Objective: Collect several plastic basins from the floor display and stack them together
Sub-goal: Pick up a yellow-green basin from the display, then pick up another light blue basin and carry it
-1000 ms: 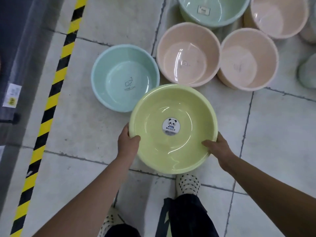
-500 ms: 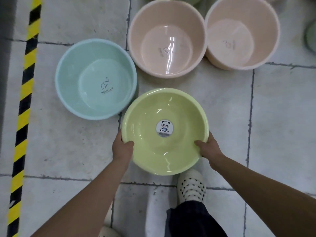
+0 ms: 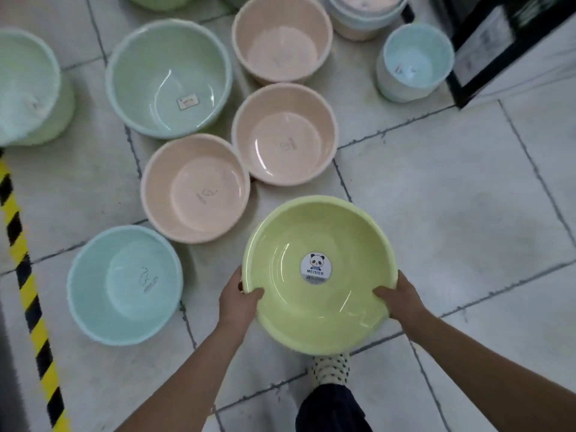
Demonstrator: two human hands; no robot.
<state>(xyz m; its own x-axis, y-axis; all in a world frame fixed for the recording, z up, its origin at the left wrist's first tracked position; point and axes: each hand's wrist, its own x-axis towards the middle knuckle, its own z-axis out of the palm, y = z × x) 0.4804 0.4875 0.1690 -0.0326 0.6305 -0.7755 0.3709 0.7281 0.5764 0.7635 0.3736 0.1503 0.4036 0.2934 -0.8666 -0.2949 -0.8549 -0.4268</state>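
Both hands hold one yellow-green basin [image 3: 314, 316] by its near rim, clear of the tiled floor [image 3: 461, 213] and above a dotted shoe [image 3: 331, 369], whose toe it partly hides. The left hand [image 3: 238, 300] grips the rim's left side with the thumb hooked inside; the right hand [image 3: 401, 300] grips the right side the same way. The fingers of both go under the basin and cannot be seen. The basin sits level, mouth up, with a round panda sticker [image 3: 315, 268] on its bottom.

The other basins stand mouth up on the floor. A pale blue basin [image 3: 124, 286] is nearest the black-and-yellow striped tape [image 3: 29, 302], just left of the held one. Beyond it stands a pink basin [image 3: 194, 188], with a second pink basin [image 3: 284, 134] touching it and a third pink basin [image 3: 282, 37] farther back. A larger mint green basin [image 3: 168, 77] with a small label inside sits beside these two. A green nested stack [image 3: 29, 88] is at the far left, and a small blue nested stack [image 3: 416, 62] stands near a black-framed sign [image 3: 495, 45]. The labels are too blurred to read.
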